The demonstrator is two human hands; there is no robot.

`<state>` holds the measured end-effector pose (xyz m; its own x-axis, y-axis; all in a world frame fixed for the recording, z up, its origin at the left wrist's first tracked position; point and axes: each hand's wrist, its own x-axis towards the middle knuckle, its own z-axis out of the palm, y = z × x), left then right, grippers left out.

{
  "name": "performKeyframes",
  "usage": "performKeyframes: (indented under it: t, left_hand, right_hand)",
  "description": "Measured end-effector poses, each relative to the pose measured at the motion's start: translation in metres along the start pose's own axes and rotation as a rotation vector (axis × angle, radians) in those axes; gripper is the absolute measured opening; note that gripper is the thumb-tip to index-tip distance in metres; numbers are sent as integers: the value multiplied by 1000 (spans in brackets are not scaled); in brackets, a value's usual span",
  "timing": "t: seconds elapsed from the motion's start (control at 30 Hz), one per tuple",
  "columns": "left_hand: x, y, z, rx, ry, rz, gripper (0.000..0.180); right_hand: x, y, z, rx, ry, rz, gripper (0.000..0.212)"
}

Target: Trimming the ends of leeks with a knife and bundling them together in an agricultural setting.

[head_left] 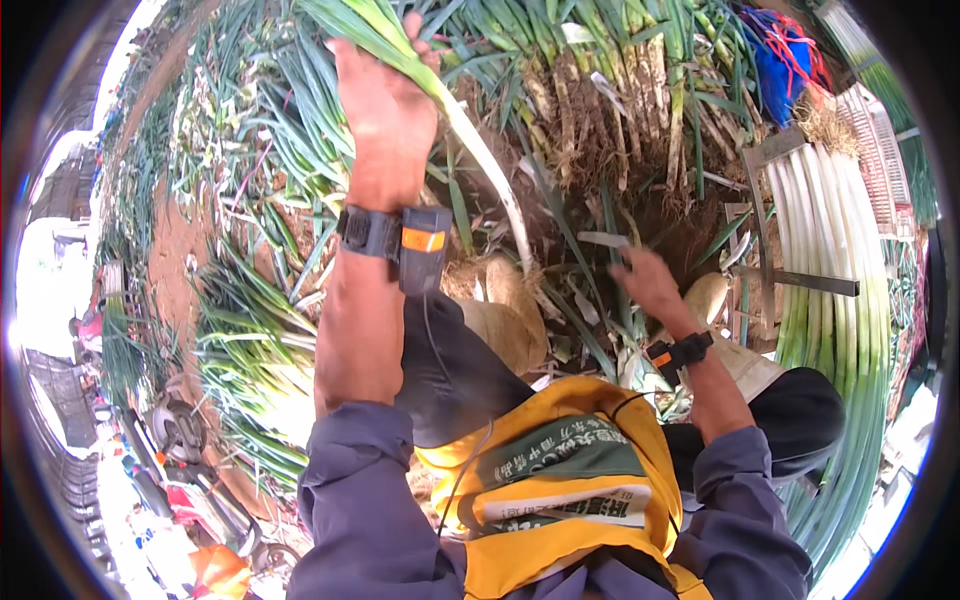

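My left hand point(388, 105) is raised at the upper middle, closed around the green leaves of a large green onion point(482, 152). Its white stalk hangs down to the right, and the root end comes close to my left shoe point(515, 300). My right hand point(648, 283), lower and to the right, grips a small knife point(602, 239) with a pale blade that points left toward the stalk. Blade and stalk are apart. The knife's handle is hidden in my fingers.
Untrimmed green onions point(610, 110) with dirty roots lie ahead. Cleaned white-stalked onions point(825, 220) rest in a rack point(800, 280) at the right. More onions point(260, 350) lie at the left. A blue bag point(780, 65) sits at the far right. Leaf scraps litter the ground.
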<state>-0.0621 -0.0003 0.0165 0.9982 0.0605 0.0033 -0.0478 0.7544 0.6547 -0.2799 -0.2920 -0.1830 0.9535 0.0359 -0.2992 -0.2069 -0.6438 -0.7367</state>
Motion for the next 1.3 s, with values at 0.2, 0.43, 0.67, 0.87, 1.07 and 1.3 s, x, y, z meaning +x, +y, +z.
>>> performKeyframes:
  t: [0.2, 0.43, 0.67, 0.87, 1.07, 1.3]
  left_hand:
    - [-11, -27, 7, -71, -64, -175, 28]
    - [-18, -47, 12, -63, -220, -200, 28]
    - [-31, -47, 31, -96, -310, -140, 22]
    - [-11, -42, 8, 5, -125, -105, 19]
    - [-9, -37, 11, -70, -46, -106, 16]
    - [-10, -44, 12, -130, -188, -126, 17]
  right_hand:
    - [57, -202, -71, 276, 328, -521, 36]
    - [91, -240, -69, 319, 371, -679, 29]
    - [109, -231, -88, 605, 49, -591, 21]
    - [84, -244, -79, 557, 90, -576, 16]
    - [83, -225, -66, 1120, 4, -500, 11]
    - [94, -221, -66, 1360, -107, -477, 8]
